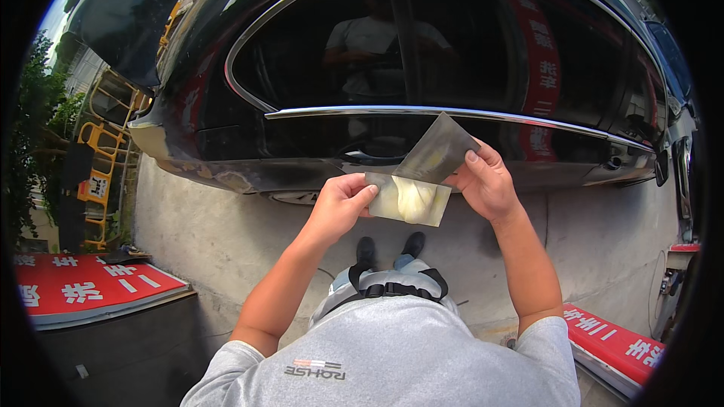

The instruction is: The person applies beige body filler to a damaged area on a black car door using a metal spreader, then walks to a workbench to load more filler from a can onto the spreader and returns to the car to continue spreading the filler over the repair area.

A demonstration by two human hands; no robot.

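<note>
My left hand [335,209] pinches the left end of a flat, thin rectangular putty spreader [384,202]. A lump of pale yellow putty [414,199] lies on that spreader, bulging toward its near edge. In my right hand [486,183] is a second, darker spreader [443,145], tilted up and gripped at its right edge, with a faint yellowish smear on its face. Its lower edge overlaps the far edge of the first spreader, by the putty. Both hands are in front of my waist, close to the side of a dark car [309,136].
The car's chrome trim [467,111] and dark window lie beyond my hands. Light bare patches [237,181] mark its lower left body. Red signboards [98,283] stand at left and lower right [615,347]. A yellow barrier [98,173] is at far left. Concrete ground [196,215] lies below.
</note>
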